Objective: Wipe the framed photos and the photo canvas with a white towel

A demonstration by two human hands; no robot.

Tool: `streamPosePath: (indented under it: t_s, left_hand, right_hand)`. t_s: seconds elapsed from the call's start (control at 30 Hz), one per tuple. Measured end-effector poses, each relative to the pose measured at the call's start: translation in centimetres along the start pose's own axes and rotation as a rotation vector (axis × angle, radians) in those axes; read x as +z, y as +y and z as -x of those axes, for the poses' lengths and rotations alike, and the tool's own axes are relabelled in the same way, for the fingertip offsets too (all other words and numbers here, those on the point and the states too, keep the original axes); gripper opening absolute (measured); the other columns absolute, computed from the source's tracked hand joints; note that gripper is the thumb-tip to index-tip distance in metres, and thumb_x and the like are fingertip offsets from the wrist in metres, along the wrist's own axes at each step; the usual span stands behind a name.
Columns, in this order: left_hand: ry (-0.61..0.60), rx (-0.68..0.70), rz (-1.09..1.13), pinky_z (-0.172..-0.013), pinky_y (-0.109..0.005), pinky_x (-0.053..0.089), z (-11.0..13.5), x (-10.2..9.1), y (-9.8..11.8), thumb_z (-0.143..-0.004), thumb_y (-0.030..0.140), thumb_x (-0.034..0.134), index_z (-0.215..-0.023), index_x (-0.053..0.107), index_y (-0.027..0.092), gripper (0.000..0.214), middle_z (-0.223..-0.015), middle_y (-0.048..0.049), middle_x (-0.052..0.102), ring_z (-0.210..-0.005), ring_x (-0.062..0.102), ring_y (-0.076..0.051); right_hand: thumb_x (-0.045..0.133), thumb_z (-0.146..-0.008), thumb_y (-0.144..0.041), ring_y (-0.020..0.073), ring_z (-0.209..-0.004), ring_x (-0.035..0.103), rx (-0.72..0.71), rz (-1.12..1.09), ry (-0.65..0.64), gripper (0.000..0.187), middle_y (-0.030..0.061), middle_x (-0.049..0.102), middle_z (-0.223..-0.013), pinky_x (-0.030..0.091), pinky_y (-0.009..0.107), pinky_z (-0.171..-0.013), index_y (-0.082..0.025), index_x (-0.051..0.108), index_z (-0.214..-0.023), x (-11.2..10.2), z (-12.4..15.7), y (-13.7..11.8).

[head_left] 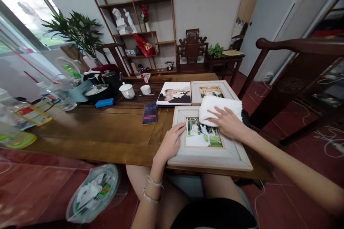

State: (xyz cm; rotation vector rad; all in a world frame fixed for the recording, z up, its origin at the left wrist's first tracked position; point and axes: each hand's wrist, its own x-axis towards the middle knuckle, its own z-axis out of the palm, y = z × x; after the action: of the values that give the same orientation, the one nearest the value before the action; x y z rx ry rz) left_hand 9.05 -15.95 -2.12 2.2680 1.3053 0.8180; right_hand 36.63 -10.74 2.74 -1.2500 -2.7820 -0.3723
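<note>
A light wooden picture frame lies near me at the table's front edge, with a photo of a couple outdoors in it. Across its left border rests my left hand, open, fingers stretched toward the photo; the thumb is hidden. My right hand presses a folded white towel onto the frame's upper part, fingers spread over the cloth. The towel covers the top of the photo. Behind it lies a second picture frame, partly under the towel, beside a white-edged photo panel.
On the wooden table are a dark patterned booklet, a white teapot, a white cup and a blue block. Bottles stand at left. A bin sits below; a wooden chair is at right.
</note>
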Motion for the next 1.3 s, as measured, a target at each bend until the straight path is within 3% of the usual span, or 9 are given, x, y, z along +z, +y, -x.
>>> streamPosePath:
  t_s: [0.1,0.27,0.4,0.5,0.6,0.77,0.87,1.03,1.3]
  left_hand:
    - [0.010,0.008,0.002,-0.114,-0.044,0.032,0.0,0.1,-0.1,-0.083,-0.001,0.032,-0.134,0.050,0.023,0.060,-0.144,-0.0051,0.047,-0.134,0.039,-0.020]
    - [0.003,-0.011,-0.001,-0.115,-0.042,0.031,0.0,0.1,0.0,-0.082,-0.001,0.031,-0.134,0.051,0.023,0.061,-0.143,-0.0041,0.046,-0.134,0.039,-0.019]
    - [-0.003,-0.018,0.005,-0.114,-0.043,0.031,-0.1,0.0,0.2,-0.081,-0.001,0.032,-0.135,0.050,0.023,0.062,-0.144,-0.0043,0.046,-0.134,0.039,-0.020]
    - [-0.007,-0.019,0.001,-0.115,-0.043,0.030,-0.1,-0.1,0.3,-0.081,-0.001,0.032,-0.134,0.051,0.021,0.061,-0.143,-0.0053,0.047,-0.134,0.039,-0.020]
    - [-0.011,-0.013,-0.009,-0.115,-0.042,0.030,-0.1,-0.1,0.2,-0.081,-0.002,0.031,-0.134,0.051,0.021,0.061,-0.143,-0.0053,0.046,-0.135,0.039,-0.020]
    - [-0.010,-0.006,-0.005,-0.115,-0.043,0.030,0.0,-0.1,0.1,-0.082,-0.001,0.031,-0.135,0.050,0.023,0.061,-0.145,-0.0041,0.045,-0.136,0.038,-0.019]
    - [-0.013,-0.013,-0.001,-0.115,-0.043,0.030,0.0,-0.1,0.1,-0.081,-0.002,0.032,-0.135,0.050,0.022,0.062,-0.144,-0.0046,0.046,-0.135,0.038,-0.020]
    - [-0.018,-0.018,-0.008,-0.115,-0.043,0.030,0.0,0.0,0.1,-0.081,-0.002,0.032,-0.135,0.050,0.021,0.061,-0.145,-0.0049,0.045,-0.135,0.038,-0.020]
    - [-0.006,-0.015,-0.002,-0.115,-0.043,0.031,-0.1,0.0,0.1,-0.080,-0.002,0.033,-0.135,0.050,0.021,0.062,-0.144,-0.0051,0.046,-0.135,0.038,-0.020]
  right_hand:
    - [0.044,-0.068,0.001,0.0334,-0.135,0.035,-0.064,-0.118,-0.062,0.068,0.0093,0.045,-0.145,0.031,0.059,-0.102,-0.024,0.057,-0.129,-0.9,1.4,-2.2]
    - [0.044,-0.063,0.003,0.0250,-0.124,0.050,-0.181,-0.429,-0.237,0.078,0.0037,0.054,-0.138,0.039,0.043,-0.102,-0.035,0.056,-0.130,-5.6,6.9,-5.9]
    - [0.046,-0.060,0.003,0.0252,-0.127,0.047,-0.186,-0.539,-0.288,0.075,-0.0007,0.055,-0.136,0.040,0.043,-0.103,-0.038,0.062,-0.120,-7.7,8.9,-7.6]
    - [0.045,-0.056,0.005,0.0254,-0.133,0.041,-0.165,-0.458,-0.228,0.077,0.0011,0.048,-0.142,0.033,0.048,-0.109,-0.033,0.062,-0.120,-6.2,7.9,-7.0]
    - [0.042,-0.052,0.007,0.0266,-0.137,0.034,-0.108,-0.277,-0.147,0.081,0.0021,0.042,-0.147,0.027,0.053,-0.110,-0.031,0.061,-0.121,-3.5,5.8,-4.4]
    - [0.041,-0.063,0.008,0.0315,-0.134,0.038,0.077,0.007,0.021,0.070,0.0104,0.051,-0.139,0.029,0.058,-0.105,-0.022,0.060,-0.124,-0.5,1.8,1.3]
    - [0.041,-0.066,0.006,0.0312,-0.134,0.037,0.037,0.010,0.017,0.068,0.0127,0.053,-0.137,0.032,0.054,-0.104,-0.019,0.059,-0.126,0.3,0.0,2.3]
    - [0.044,-0.065,0.003,0.0327,-0.135,0.034,-0.065,-0.151,-0.050,0.068,0.0105,0.045,-0.145,0.029,0.057,-0.105,-0.020,0.057,-0.128,-0.1,0.5,-1.5]
    - [0.045,-0.065,0.004,0.0301,-0.132,0.041,-0.178,-0.395,-0.200,0.076,0.0057,0.048,-0.143,0.039,0.049,-0.104,-0.030,0.052,-0.133,-5.6,8.3,-8.7]
